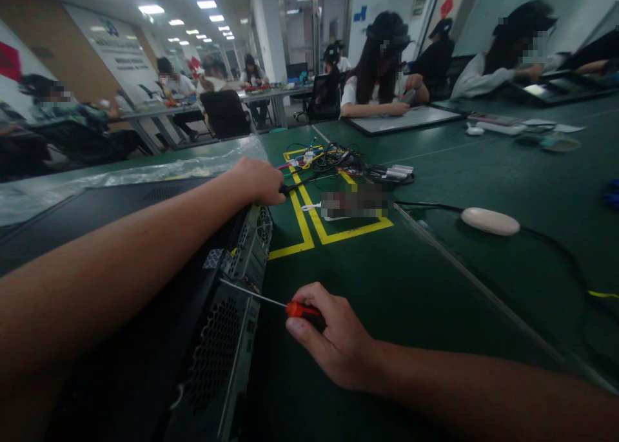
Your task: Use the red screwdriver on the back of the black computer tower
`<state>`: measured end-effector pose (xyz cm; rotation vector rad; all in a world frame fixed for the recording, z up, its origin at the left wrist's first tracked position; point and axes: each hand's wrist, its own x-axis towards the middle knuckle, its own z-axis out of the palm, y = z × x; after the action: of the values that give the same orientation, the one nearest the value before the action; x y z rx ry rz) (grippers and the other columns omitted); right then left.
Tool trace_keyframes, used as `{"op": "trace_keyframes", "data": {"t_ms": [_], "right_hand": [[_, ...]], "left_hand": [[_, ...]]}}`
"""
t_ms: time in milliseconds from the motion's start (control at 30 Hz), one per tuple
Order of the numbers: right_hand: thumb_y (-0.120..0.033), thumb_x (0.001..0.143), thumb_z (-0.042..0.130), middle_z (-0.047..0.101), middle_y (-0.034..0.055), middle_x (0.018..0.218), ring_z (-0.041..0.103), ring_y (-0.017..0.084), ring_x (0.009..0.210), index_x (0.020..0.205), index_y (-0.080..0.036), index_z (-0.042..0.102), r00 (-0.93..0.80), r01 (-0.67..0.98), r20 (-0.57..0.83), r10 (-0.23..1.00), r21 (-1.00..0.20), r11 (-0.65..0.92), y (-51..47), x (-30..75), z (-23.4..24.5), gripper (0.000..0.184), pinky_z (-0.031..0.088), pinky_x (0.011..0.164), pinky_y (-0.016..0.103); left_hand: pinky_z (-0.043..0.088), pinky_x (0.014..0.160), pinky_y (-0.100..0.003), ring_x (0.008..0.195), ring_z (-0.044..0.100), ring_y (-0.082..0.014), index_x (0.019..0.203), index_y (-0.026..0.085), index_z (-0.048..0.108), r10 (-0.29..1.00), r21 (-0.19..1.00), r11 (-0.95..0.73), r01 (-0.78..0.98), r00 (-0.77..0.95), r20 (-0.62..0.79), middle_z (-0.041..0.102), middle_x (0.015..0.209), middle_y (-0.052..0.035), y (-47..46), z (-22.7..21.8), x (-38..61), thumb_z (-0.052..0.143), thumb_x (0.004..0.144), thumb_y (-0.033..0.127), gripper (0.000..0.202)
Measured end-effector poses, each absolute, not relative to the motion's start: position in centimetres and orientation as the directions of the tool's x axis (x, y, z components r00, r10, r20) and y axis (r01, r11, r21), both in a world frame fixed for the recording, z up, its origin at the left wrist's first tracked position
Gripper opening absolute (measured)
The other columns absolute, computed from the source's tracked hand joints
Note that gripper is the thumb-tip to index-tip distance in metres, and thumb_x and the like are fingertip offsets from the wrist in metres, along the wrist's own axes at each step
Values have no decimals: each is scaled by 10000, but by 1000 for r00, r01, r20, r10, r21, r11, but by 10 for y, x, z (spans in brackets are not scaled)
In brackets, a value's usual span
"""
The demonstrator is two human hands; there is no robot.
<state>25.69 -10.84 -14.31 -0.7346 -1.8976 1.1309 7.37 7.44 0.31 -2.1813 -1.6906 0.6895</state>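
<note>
A black computer case point(120, 236) lies on its side at my left, with its back panel point(256, 236) of metal and mesh facing right. My right hand point(338, 339) grips a screwdriver point(302, 310) by its red and black handle. The thin shaft points left, and its tip meets the upper edge of the back panel near a patterned sticker point(215, 257). Over the far corner of the case, my left hand point(256, 181) is closed with curled fingers. A black cable end point(289, 189) shows beside those fingertips; whether they hold it or the case edge is hidden.
Beyond the case sit a tangle of cables point(338, 158) and a blurred-out object point(355, 203) within yellow tape point(309, 226). A white oval piece point(490, 221) sits on a black cable at right. Clear plastic wrap point(217, 158) lies behind the case. Several people work farther off.
</note>
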Motion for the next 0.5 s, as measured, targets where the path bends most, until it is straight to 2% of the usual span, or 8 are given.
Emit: {"op": "trace_keyframes", "data": {"t_ms": [333, 500], "right_hand": [[-292, 1024, 567, 606, -13, 800, 538, 139, 662, 1011, -205, 632, -529, 50, 371, 763, -884, 464, -107, 258, -139, 109, 446, 662, 291], [-311, 984, 635, 624, -17, 812, 557, 136, 657, 1076, -209, 604, -531, 39, 328, 781, -912, 409, -108, 257, -141, 141, 437, 623, 276]], "left_hand": [[555, 963, -501, 1179, 699, -386, 1327, 233, 763, 964, -495, -265, 827, 209, -167, 760, 1316, -181, 78, 0, 69, 488, 923, 572, 594], [545, 978, -491, 1195, 690, -382, 1340, 258, 758, 966, -496, -254, 831, 188, -179, 760, 1327, -166, 77, 1, 70, 510, 917, 584, 588]]}}
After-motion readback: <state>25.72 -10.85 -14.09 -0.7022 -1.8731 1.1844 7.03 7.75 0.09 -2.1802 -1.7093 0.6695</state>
